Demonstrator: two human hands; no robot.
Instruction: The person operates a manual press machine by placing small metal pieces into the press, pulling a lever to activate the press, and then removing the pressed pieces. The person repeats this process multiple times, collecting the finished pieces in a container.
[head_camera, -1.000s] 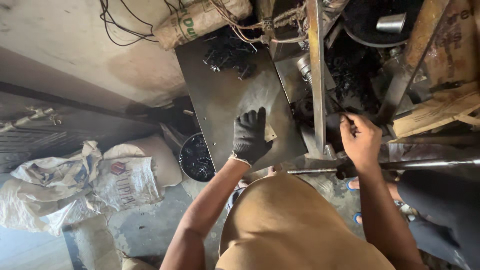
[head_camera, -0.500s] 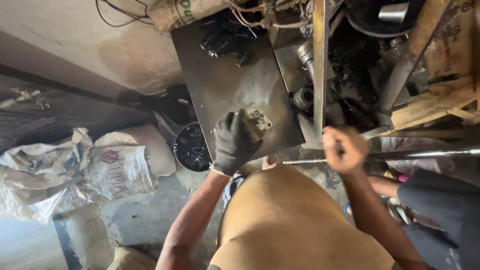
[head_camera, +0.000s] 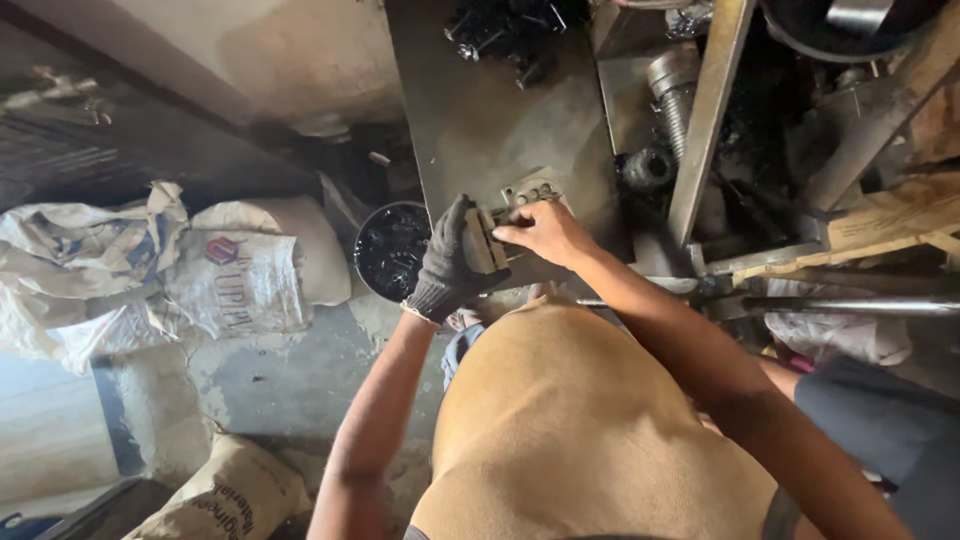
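My left hand, in a dark knit glove, grips a small flat metal piece with holes at the near edge of a grey steel plate. My bare right hand has come across and pinches the same piece from the right, fingertips touching it. Both hands meet just above my tan shirt. A heap of small black parts lies at the plate's far end.
A black tub of dark parts stands on the floor left of the plate. Printed sacks lie at left. A machine with a steel bar, a threaded screw and a horizontal rod fills the right. Another person's dark sleeve is at lower right.
My right hand left the rod at the right and moved left onto the metal piece. My left hand picked the piece up off the plate and closed on it.
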